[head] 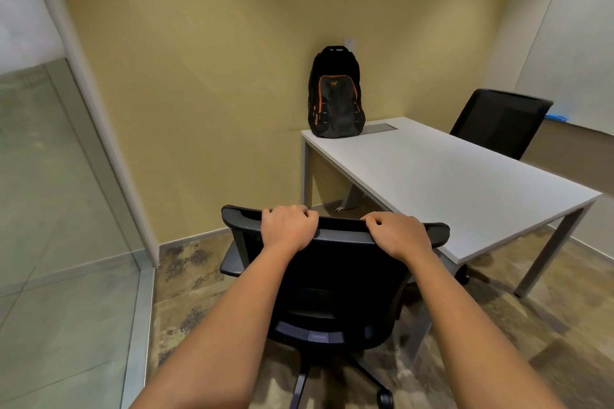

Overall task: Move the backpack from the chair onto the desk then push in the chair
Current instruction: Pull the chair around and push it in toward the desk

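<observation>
A black backpack (335, 93) with orange trim stands upright on the far left corner of the white desk (465, 183), against the yellow wall. Right in front of me is a black office chair (332, 289), seen from behind, at the desk's near left side. My left hand (288, 227) grips the top edge of its backrest on the left. On the right part of the same edge my right hand (397, 234) is closed. The chair's seat is mostly hidden behind the backrest.
A second black chair (498, 121) stands at the desk's far side. A glass partition (59, 192) with a metal frame runs along the left. A grey cable hatch (380, 127) is set in the desk beside the backpack. A whiteboard (578, 60) hangs on the right wall.
</observation>
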Demonstrator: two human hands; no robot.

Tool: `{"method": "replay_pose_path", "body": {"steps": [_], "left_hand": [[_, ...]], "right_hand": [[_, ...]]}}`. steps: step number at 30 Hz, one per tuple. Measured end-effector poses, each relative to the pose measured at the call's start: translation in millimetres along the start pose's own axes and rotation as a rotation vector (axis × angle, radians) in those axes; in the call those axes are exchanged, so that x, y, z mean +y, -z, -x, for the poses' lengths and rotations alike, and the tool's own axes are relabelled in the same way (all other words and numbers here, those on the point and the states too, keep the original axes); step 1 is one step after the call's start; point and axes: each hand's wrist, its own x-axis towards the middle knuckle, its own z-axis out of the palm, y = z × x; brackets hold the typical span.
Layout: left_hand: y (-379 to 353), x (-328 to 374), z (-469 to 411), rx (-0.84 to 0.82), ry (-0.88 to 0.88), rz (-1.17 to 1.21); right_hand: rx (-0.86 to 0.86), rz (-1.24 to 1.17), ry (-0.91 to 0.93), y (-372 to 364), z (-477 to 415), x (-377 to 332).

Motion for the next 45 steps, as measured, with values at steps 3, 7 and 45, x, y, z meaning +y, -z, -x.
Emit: {"method": "replay_pose_path", "body": {"steps": [3,7,45], "left_hand": [[-3.3,-2.0,-26.0,-0.018,-0.011,0.039],[-9.8,-3.1,-57.8,-0.037,-0.019,0.061],[-68.5,-56.5,-420.7,-0.142,-0.463,0.016]], "right_hand": [[0.012,0.009,0.007,-1.6,-23.5,0.2],[0.031,0.039,0.008,-4.4,-53.2,1.3],[0.218,0.140,-0.342,-48.5,-334.8,-57.4]]}}
